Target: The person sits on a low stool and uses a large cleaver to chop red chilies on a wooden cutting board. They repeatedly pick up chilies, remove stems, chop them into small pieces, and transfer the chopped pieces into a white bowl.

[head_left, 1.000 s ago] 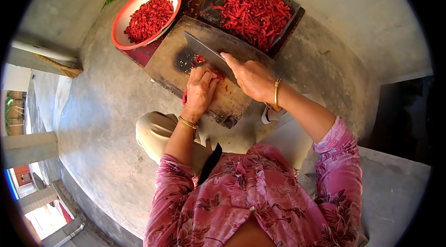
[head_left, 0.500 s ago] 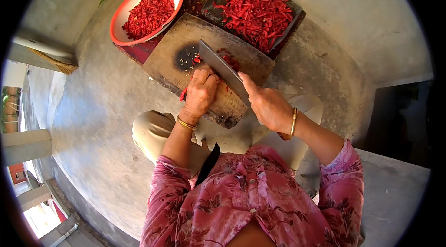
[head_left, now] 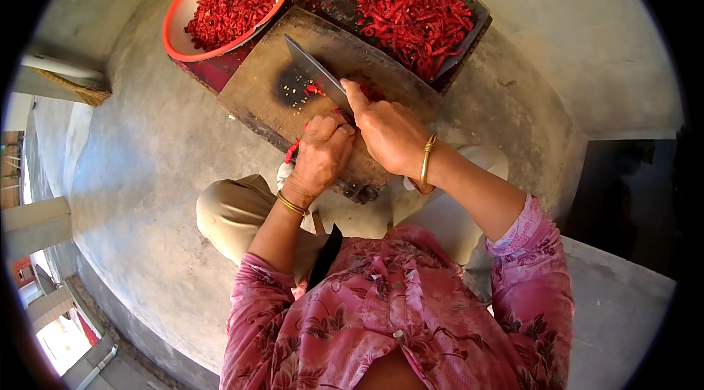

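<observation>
My right hand (head_left: 391,133) grips a wide-bladed cleaver (head_left: 317,67), its index finger laid along the blade near the top edge. The blade stands over the wooden chopping board (head_left: 257,89), slanting away to the far left. My left hand (head_left: 323,151) is closed on red chilli peppers (head_left: 292,151), whose ends poke out on its left side. Its knuckles are close to the blade. Cut chilli bits (head_left: 313,89) and pale seeds lie on a dark patch of the board beyond my left hand.
A white basin with an orange-red rim (head_left: 170,27), holding chopped chillies, stands at the far left. A dark square tray (head_left: 480,17) heaped with whole red chillies is at the far right. Both rest on a dark red low table (head_left: 213,76). A straw broom (head_left: 77,89) lies farther left.
The cleaver and my right hand have moved to the left and a little away from me, closer to my left hand. My left hand still grips the chillies in about the same place.
</observation>
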### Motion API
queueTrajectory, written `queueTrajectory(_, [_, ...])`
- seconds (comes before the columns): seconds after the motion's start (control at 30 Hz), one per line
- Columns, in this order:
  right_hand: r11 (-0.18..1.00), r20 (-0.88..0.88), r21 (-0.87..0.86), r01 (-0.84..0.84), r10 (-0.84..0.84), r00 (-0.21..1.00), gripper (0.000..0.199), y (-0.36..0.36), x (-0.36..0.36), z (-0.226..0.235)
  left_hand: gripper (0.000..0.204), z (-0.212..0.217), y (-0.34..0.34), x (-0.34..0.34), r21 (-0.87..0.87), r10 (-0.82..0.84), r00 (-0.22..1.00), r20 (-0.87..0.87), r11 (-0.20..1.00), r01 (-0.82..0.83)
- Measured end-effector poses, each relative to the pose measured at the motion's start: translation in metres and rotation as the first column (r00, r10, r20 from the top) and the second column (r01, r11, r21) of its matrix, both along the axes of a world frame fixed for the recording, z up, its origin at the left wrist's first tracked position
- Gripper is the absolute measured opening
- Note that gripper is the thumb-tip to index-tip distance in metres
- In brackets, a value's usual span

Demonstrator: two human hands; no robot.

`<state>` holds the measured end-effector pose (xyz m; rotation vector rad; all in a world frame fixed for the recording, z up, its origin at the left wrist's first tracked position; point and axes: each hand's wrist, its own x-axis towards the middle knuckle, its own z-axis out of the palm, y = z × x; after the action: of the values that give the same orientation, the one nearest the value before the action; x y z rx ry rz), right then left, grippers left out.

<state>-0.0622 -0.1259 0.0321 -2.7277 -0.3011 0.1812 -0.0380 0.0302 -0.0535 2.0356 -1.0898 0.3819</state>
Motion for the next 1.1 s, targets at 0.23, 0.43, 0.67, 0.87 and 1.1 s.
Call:
queueTrajectory(0.23, [0.978,0.158,0.199,-0.066,0.035,0.987,0.067,-0.030,-0.016,-0.014,0.020,-0.003,0.004,0.002,-0.060,0.012,0.997,-0.080,0.998,-0.017])
queueTrajectory(0.43, [0.974,0.139,0.176,-0.142,0.118,0.983,0.063,-0.034,-0.051,0.013,0.018,-0.005,0.002,0.003,-0.115,0.056,0.997,-0.061,0.991,-0.063])
queueTrajectory(0.67, [0.989,-0.018,0.089,-0.119,0.121,0.993,0.069,-0.038,-0.078,0.015,0.017,-0.006,0.006,0.001,-0.042,0.040,0.988,-0.151,0.998,-0.047])
queueTrajectory(0.87, [0.990,-0.170,-0.036,-0.136,0.128,0.977,0.068,-0.016,-0.041,0.029,0.015,-0.006,0.007,0.002,-0.053,0.057,0.991,-0.120,0.997,-0.064])
queueTrajectory(1.1, [0.997,-0.053,-0.017,-0.082,0.081,0.995,0.063,0.004,-0.017,0.007,0.019,-0.001,0.008,-0.005,0.014,0.051,0.997,-0.056,0.999,-0.050])
